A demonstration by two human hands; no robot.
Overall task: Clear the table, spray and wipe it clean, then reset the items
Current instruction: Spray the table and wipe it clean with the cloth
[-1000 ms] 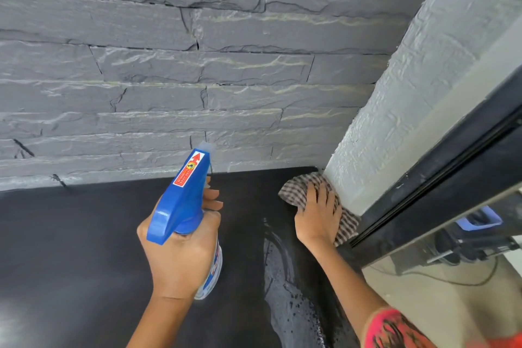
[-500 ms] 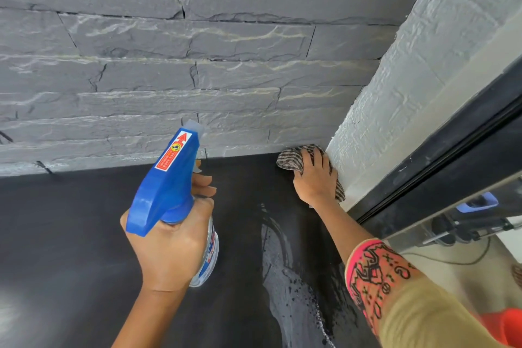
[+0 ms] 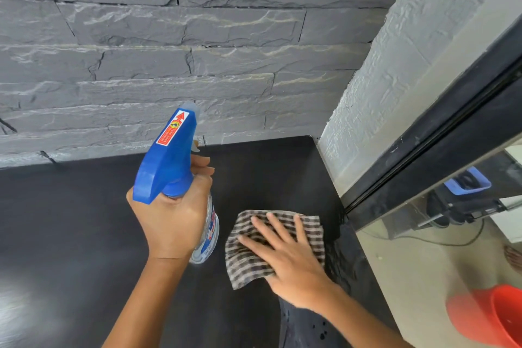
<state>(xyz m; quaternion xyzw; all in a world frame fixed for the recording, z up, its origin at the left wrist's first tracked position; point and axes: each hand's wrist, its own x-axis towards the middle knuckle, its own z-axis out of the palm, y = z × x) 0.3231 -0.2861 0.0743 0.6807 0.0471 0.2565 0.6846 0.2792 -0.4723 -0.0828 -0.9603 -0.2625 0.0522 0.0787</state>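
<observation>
A dark table (image 3: 70, 220) fills the lower part of the view, set into a corner of stone wall. My left hand (image 3: 172, 217) grips a spray bottle (image 3: 169, 158) with a blue trigger head and clear body, held upright above the table, nozzle pointing toward the wall. My right hand (image 3: 291, 260) presses flat, fingers spread, on a brown-and-white checked cloth (image 3: 245, 263) lying on the table near its right edge. A wet streak (image 3: 299, 325) with droplets shows on the surface just below that hand.
A grey stone wall (image 3: 169, 65) backs the table and a white textured wall (image 3: 381, 79) closes the right corner. A black frame (image 3: 437, 150) runs along the right. Beyond the table's right edge are floor, a blue-handled device (image 3: 466, 192) and a red bucket (image 3: 491, 316).
My right hand has dragged the cloth from the back right corner toward me along the table's right side. The spray bottle stays held in my left hand.
</observation>
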